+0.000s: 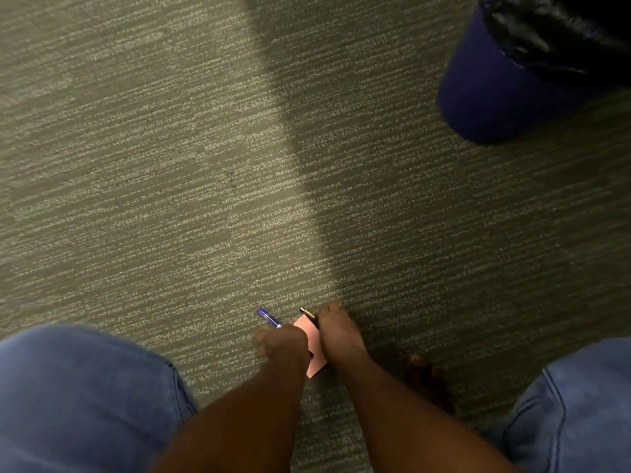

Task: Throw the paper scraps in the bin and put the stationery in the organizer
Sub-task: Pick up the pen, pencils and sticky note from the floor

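Floor: grey-green carpet with fine pale horizontal streaks, low pile. A broad band of shadow runs from top centre down toward the lower middle, and the right side is darker than the left.

On it, upper right: a round blue bin with a black liner folded over its rim, standing upright.

Lower centre, close together: a pink sticky-note pad lying flat; a blue pen lying just left of the pad, angled up-left; a dark pen with a gold band at the pad's upper edge. Whether the pens rest fully on the carpet cannot be told.
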Demonstrator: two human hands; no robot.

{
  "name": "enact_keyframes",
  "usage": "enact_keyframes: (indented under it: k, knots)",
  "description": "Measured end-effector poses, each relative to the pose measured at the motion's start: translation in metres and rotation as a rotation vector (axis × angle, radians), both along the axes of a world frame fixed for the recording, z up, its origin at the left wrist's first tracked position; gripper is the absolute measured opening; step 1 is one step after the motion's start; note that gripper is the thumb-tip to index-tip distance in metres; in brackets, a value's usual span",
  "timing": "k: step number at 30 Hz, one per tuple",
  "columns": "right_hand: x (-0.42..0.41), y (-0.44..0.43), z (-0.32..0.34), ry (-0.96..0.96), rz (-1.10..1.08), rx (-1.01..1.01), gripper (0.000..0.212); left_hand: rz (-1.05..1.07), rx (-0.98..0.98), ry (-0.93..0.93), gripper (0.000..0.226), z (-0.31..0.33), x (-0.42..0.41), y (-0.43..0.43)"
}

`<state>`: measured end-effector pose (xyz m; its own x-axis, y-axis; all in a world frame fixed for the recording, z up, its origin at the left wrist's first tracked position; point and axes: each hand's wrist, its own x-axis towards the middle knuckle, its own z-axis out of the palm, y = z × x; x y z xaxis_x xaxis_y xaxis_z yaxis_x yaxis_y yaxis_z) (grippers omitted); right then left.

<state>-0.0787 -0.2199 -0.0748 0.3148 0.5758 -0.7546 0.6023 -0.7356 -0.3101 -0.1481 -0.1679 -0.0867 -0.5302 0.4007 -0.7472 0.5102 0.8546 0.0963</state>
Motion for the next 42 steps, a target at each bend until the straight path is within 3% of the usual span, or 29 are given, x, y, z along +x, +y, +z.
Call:
enact_keyframes:
  k: [5, 8, 13, 15, 18, 22, 25, 31, 38, 42]
  knots:
    - [0.003, 0.002, 0.005, 0.091, -0.187, 0.009, 0.032, 0.039, -0.045, -0.219, 0.01, 0.04, 0.003, 0.005]
    - [0.006, 0.002, 0.01, 0.149, -0.303, 0.014, 0.026, 0.051, 0.017, -0.229, 0.028, 0.042, 0.005, 0.002]
    - [0.005, 0.004, 0.012, 0.195, -0.412, 0.0, 0.028, -0.08, -0.094, -0.179, 0.008, 0.034, -0.007, 0.006]
    - [0.004, 0.004, 0.012, 0.199, -0.434, 0.014, 0.023, -0.078, -0.102, -0.168, 0.014, 0.033, -0.008, 0.006]
    - [0.003, 0.005, 0.011, 0.204, -0.415, 0.015, 0.029, -0.076, -0.095, -0.134, 0.029, 0.026, -0.007, 0.005]
    - [0.003, 0.009, 0.011, 0.19, -0.281, -0.003, 0.024, -0.004, -0.124, -0.204, 0.023, 0.037, -0.003, 0.006]
    - [0.007, 0.01, 0.014, 0.161, -0.256, -0.004, 0.024, 0.078, -0.09, -0.233, 0.033, 0.04, 0.002, 0.006]
    - [0.03, 0.022, 0.022, 0.17, -0.337, 0.015, 0.024, 0.081, 0.155, -0.107, 0.009, 0.007, 0.012, 0.014]
    - [0.09, 0.067, 0.04, 0.242, -0.733, 0.218, 0.035, 0.055, 0.322, -0.463, 0.019, 0.048, 0.077, 0.063]
    - [0.124, 0.088, 0.074, 0.162, -0.869, 0.35, 0.015, -0.049, 0.322, -0.68, 0.009, 0.085, 0.111, 0.089]
